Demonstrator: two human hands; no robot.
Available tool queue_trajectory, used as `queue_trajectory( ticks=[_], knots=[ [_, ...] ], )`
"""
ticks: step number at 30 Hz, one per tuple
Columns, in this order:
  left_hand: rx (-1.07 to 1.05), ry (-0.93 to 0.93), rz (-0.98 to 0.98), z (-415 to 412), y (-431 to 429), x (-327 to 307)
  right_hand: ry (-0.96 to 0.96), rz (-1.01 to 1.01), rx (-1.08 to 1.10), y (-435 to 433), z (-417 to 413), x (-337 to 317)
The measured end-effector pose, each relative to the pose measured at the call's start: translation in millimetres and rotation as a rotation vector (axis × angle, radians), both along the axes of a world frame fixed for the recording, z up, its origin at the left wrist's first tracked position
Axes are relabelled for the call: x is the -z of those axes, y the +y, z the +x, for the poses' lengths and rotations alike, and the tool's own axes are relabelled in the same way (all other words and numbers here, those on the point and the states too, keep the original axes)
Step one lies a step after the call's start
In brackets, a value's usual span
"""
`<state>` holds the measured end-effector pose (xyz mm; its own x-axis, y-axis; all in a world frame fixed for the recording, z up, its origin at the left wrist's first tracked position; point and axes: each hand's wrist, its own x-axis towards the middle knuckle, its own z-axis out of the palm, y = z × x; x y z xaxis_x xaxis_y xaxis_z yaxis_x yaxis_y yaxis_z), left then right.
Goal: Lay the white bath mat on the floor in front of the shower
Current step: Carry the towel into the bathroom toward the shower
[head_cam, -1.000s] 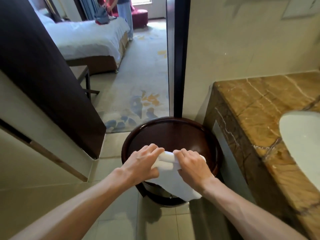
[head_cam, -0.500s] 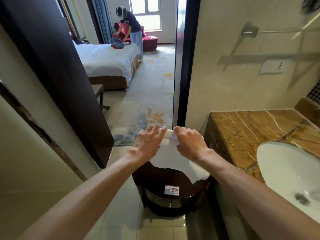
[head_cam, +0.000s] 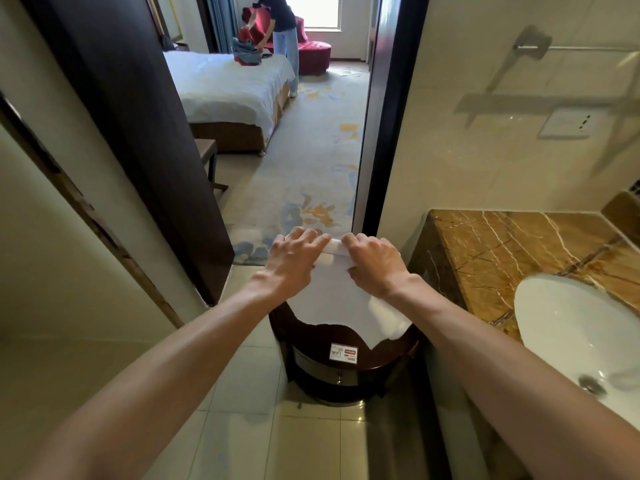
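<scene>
Our white cloth bath mat (head_cam: 337, 299) hangs in the air, its top edge folded over and partly hidden under our knuckles; its lower hem drapes in front of the round dark wooden stool (head_cam: 346, 362), covering much of the stool's top. We cannot see any shower. Our left hand (head_cam: 294, 259) and right hand (head_cam: 375, 263) sit close together, fingers curled down and closed over that folded edge, pinching the mat up above the pale tiled floor (head_cam: 242, 427).
</scene>
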<state>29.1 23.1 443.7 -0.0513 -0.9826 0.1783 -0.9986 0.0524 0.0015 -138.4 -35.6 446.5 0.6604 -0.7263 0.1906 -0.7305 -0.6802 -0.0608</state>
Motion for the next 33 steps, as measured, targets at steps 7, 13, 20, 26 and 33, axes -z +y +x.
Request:
queue_trajectory(
  ticks=[7,13,20,26,33],
  knots=[
    [-0.109,0.021,0.007,36.2,10.4,2.4,0.012,-0.042,-0.090,-3.4,41.6,-2.1],
    [-0.268,0.023,0.028,69.0,22.7,5.3,0.032,-0.009,-0.208,-12.6,84.2,-0.9],
    [-0.499,-0.056,0.045,85.4,20.4,10.4,0.036,0.044,-0.408,-41.8,125.4,6.9],
    [-0.714,0.027,0.035,87.0,21.9,7.0,0.051,0.065,-0.600,-64.9,158.2,2.8],
    [-0.943,0.026,0.003,104.1,70.0,6.5,0.026,0.027,-0.832,-36.1,203.6,-0.2]
  ],
)
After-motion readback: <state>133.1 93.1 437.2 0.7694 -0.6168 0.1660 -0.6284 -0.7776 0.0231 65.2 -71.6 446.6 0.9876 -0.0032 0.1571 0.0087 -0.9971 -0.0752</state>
